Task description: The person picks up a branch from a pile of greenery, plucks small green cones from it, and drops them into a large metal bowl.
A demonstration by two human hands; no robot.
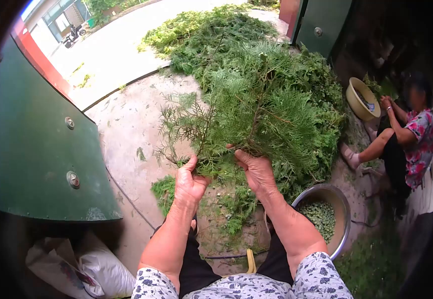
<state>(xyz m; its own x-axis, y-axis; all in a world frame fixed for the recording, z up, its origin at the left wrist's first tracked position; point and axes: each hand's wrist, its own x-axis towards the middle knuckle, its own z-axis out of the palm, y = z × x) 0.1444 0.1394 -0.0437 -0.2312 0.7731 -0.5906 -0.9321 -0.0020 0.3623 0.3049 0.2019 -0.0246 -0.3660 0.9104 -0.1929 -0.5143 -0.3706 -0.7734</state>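
A leafy evergreen branch (254,107) with flat, scaly green sprays spreads out in front of me. My right hand (257,173) is closed around its lower stem. My left hand (190,183), thumb pressed toward the fingers, grips a thin side sprig (196,127) with sparser, brownish twigs. The two hands are a short way apart, held above the ground between my knees. Beyond and below the branch lies a big heap of cut greenery (296,74), which overlaps it in this view. By my right forearm stands a metal basin (347,219) with small pale-green cones in it.
Clippings (234,212) lie on the floor below my hands. At left is a green metal door (37,144), with white sacks (104,269) under it. On the right a seated person (416,129) works beside a yellow basin (354,102). A dark cable (131,199) crosses the floor.
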